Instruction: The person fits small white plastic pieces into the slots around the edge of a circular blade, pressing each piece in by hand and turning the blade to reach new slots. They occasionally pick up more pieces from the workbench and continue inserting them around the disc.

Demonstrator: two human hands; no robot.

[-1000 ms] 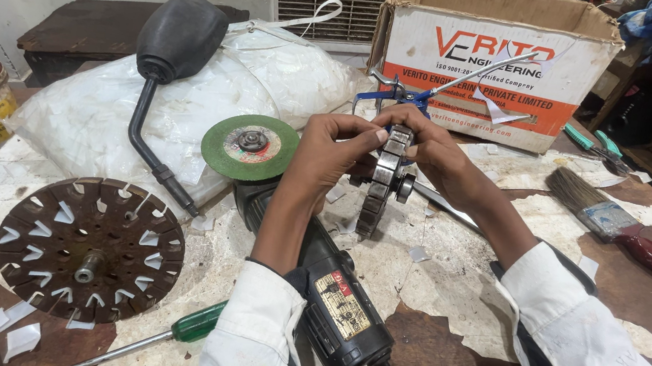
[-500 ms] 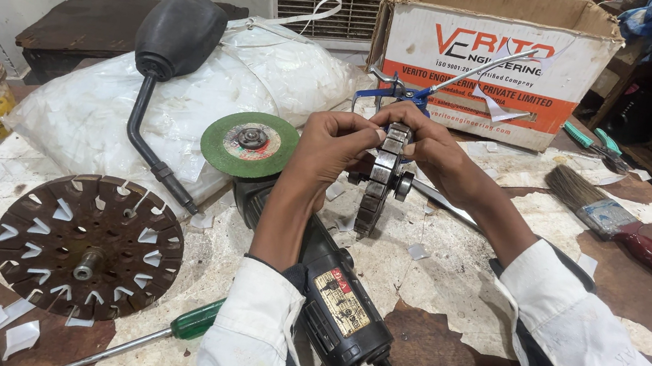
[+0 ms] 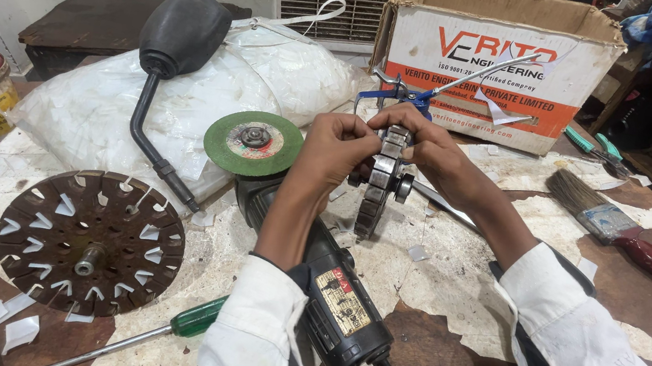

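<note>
Hands barely shifting since earlier: left hand point(image 3: 340, 146) and right hand point(image 3: 426, 146) both gripping toothed stator core point(image 3: 380, 182), standing it edge-down on counter point(image 3: 451, 270) for steadiness, angle grinder point(image 3: 305, 266) at 7 o'clock.

— What is the person wearing?

— A white long-sleeved garment. The left sleeve point(image 3: 255, 340), just beside the black angle grinder point(image 3: 328, 282), ends well short of the wrist and shows a dark lining at its cuff.

— And the other side?

— The right sleeve point(image 3: 589, 356), further from the grinder, is the same white cloth, creased, with a dark strip along its underside and faint grey marks near the lower edge. Both the left hand point(image 3: 340, 146) and right hand point(image 3: 427, 142) are bare: no gloves, rings or watch.
</note>
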